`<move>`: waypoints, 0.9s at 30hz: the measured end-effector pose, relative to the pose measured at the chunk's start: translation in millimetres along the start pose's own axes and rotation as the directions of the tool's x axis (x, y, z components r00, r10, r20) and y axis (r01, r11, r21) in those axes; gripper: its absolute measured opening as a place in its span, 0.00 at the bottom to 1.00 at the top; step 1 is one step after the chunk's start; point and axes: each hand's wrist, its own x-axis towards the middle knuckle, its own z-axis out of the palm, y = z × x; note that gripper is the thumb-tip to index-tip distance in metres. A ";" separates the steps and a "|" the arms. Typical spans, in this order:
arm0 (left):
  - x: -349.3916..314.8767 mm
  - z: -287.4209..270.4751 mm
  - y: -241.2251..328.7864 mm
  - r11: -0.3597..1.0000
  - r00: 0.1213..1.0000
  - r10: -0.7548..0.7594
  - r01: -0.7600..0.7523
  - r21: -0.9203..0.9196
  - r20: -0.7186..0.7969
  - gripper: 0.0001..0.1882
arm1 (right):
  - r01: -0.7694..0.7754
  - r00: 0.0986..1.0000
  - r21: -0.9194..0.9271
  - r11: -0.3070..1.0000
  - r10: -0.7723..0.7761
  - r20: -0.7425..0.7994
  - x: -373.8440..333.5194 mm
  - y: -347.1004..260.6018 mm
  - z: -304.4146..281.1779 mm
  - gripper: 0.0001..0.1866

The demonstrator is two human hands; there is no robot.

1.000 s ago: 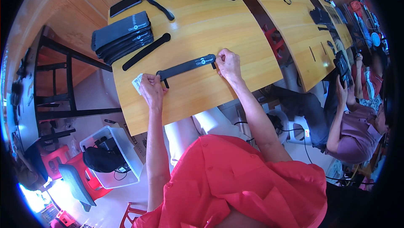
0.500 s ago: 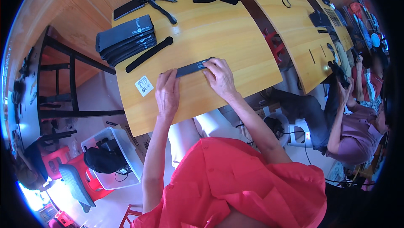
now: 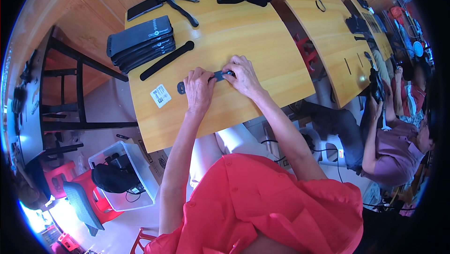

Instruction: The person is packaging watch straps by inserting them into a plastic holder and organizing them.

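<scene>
Left hand point(image 3: 199, 90) moved rightward along grey strap point(image 3: 218, 75), frame centre | fingers pinching its middle; right hand point(image 3: 243, 78) pinching near right end | best kept flat

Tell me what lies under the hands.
A dark strip lies beneath the left hand and right hand; its left end and a middle stretch show; parts they cover are hidden.
</scene>
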 end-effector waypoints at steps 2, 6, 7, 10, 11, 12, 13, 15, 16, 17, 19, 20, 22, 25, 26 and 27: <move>0.6 0.3 -1.8 1.000 1.000 0.011 -0.011 -0.002 0.004 0.08 | 0.004 1.000 -0.006 1.000 -0.004 0.013 1.8 1.5 0.7 0.06; 3.3 -0.1 0.5 1.000 0.999 -0.002 0.002 -0.001 0.034 0.08 | -0.004 0.994 -0.070 0.998 0.012 0.107 6.5 4.2 -0.7 0.03; 4.1 -0.1 1.2 1.000 1.000 -0.005 0.006 -0.013 0.030 0.08 | -0.005 0.994 -0.069 0.998 0.012 0.107 7.8 3.8 -1.7 0.03; 7.6 0.1 0.3 0.999 0.999 -0.030 0.032 -0.032 0.039 0.07 | -0.010 0.985 -0.130 0.991 0.033 0.171 11.7 1.7 -1.9 0.02; 8.9 0.4 -0.2 0.998 0.997 -0.051 0.053 -0.040 0.052 0.07 | -0.028 0.985 -0.133 0.991 0.050 0.168 12.6 1.7 -0.2 0.02; 9.9 0.7 -0.7 0.998 0.997 -0.052 0.054 -0.040 0.053 0.07 | -0.045 0.984 -0.135 0.990 0.067 0.166 13.0 1.8 1.3 0.04; 10.7 0.9 -1.2 0.999 0.998 -0.047 0.048 -0.020 0.052 0.06 | -0.045 0.984 -0.135 0.990 0.067 0.166 13.0 2.1 2.8 0.04; 12.2 0.0 -1.6 0.999 0.998 -0.042 0.042 -0.001 0.050 0.05 | -0.060 0.984 -0.161 0.985 0.086 0.157 13.1 2.2 4.6 0.05; 12.8 -0.8 -1.8 0.999 0.997 -0.050 0.049 0.014 0.058 0.05 | -0.060 0.984 -0.161 0.985 0.086 0.157 13.4 1.9 4.6 0.05; 13.0 -1.2 -2.0 0.998 0.996 -0.057 0.055 0.028 0.066 0.05 | -0.067 0.984 -0.160 0.985 0.092 0.153 13.5 1.6 4.2 0.06; 10.9 -3.1 -2.1 0.999 0.998 -0.038 0.037 0.023 0.045 0.05 | -0.073 0.984 -0.160 0.984 0.097 0.148 13.5 -1.2 4.0 0.06; 10.4 -3.2 -1.8 1.000 1.000 -0.019 0.018 0.018 0.023 0.05 | -0.094 0.983 -0.142 0.985 0.114 0.140 13.6 -3.6 4.2 0.06; 8.3 -2.6 0.9 1.000 1.000 -0.011 0.011 0.026 0.017 0.05 | -0.115 0.983 -0.126 0.985 0.131 0.129 11.4 -2.4 5.1 0.06; 0.0 -3.0 1.4 0.999 1.000 0.007 -0.008 0.047 0.005 0.09 | -0.059 0.998 0.003 0.998 0.059 -0.011 4.4 4.0 6.9 0.04; -4.9 -3.3 1.4 0.998 1.000 0.019 -0.019 0.056 0.004 0.14 | -0.113 0.987 -0.022 0.993 0.110 -0.116 -0.6 -0.4 5.4 0.04; -10.1 -5.2 3.7 0.998 1.000 0.020 -0.020 0.056 0.005 0.14 | -0.173 0.962 -0.042 0.984 0.159 -0.220 -6.6 -5.8 2.9 0.07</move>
